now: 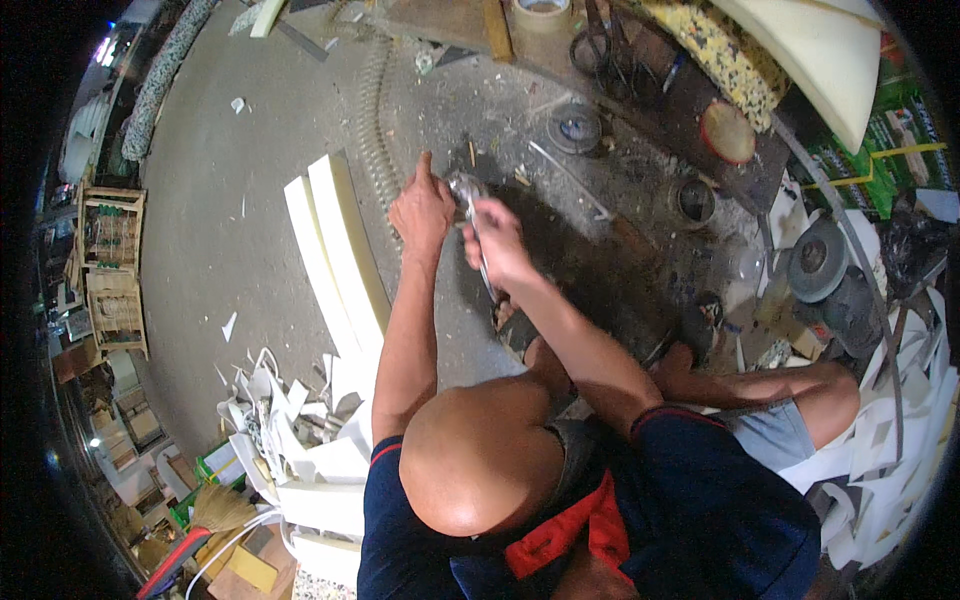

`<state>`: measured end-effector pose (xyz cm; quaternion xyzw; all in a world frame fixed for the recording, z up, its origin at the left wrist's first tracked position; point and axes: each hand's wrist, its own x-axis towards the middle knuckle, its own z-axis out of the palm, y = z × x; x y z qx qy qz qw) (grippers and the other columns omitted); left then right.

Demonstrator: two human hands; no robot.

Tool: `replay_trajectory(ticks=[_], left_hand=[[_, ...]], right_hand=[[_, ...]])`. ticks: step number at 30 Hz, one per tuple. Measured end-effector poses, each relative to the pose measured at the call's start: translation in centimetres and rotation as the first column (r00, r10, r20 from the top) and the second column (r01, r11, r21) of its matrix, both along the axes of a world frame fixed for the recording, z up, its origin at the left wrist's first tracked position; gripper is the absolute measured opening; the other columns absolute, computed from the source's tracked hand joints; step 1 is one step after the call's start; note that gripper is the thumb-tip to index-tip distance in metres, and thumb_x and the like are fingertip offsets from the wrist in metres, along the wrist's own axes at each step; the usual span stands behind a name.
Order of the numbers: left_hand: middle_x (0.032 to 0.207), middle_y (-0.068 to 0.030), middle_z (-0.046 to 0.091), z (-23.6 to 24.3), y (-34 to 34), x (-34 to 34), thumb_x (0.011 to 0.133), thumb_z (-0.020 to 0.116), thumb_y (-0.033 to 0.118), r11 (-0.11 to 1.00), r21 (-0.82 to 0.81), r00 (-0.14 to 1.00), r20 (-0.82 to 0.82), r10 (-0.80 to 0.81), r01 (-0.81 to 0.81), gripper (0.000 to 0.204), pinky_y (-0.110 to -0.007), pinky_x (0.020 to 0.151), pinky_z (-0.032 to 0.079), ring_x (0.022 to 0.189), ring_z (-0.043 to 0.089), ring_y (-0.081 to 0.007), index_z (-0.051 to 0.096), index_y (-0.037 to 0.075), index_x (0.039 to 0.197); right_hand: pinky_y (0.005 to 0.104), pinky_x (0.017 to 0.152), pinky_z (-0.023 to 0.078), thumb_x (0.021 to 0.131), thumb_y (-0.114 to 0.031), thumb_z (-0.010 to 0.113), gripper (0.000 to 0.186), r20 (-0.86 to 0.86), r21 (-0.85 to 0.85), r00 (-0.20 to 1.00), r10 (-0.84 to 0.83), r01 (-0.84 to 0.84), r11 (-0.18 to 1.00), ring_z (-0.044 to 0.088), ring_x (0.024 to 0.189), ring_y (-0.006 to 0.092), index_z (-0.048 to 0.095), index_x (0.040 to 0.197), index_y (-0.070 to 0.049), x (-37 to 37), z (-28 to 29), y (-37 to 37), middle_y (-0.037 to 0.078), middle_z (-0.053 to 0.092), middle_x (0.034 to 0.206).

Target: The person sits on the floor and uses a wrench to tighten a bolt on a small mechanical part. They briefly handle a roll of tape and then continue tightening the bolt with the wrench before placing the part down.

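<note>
My right hand (497, 240) is wrapped round a shiny metal hand tool (486, 268), its long handle running down below the palm. The tool's bright upper end lies close to my left hand; its exact kind is unclear. My left hand (422, 212) is closed, with one finger stretched out away from me. Whatever it grips, if anything, is hidden by the fingers. A long pale coil-like strip (372, 110) lies on the floor and runs up to my left hand's outer side.
Cream foam strips (340, 225) lie left of my forearms, above a heap of white scraps (270, 415). At the far right are scissors (592, 48), a tape roll (541, 14), a round dark dish (574, 128) and a grey disc (817, 260). Wooden racks (110, 235) stand left.
</note>
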<state>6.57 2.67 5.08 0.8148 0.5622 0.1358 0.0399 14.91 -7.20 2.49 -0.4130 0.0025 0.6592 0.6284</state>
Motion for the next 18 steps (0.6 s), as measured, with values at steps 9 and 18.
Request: replay_trajectory(ticks=[9, 18], left_hand=[[0.096, -0.019, 0.072, 0.4, 0.0, 0.0, 0.088, 0.059, 0.02, 1.0, -0.028, 1.0, 0.006, 0.004, -0.004, 0.047, -0.052, 0.066, 0.055, 0.076, 0.071, -0.0392, 0.056, 0.016, 0.135], [0.093, -0.0176, 0.073, 0.8, -0.3, 0.3, 0.09, 0.057, 0.021, 0.999, -0.034, 1.0, -0.012, 0.014, -0.014, 0.045, -0.051, 0.068, 0.056, 0.076, 0.071, -0.0388, 0.056, 0.016, 0.134]], right_hand=[[0.0316, 0.045, 0.04, 0.105, -0.012, 0.046, 0.022, -0.078, -0.042, 0.986, -0.145, 0.142, 0.989, 0.048, 0.055, 0.0133, 0.046, 0.126, -0.018, -2.1, 0.9, 0.5, 0.005, 0.054, 0.081], [0.0297, 0.043, 0.041, 0.105, -0.012, 0.045, 0.019, 0.066, 0.017, 0.996, -0.055, 0.054, 0.998, 0.048, 0.054, 0.0111, 0.048, 0.123, -0.012, -0.5, 0.8, 0.7, 0.004, 0.053, 0.078]])
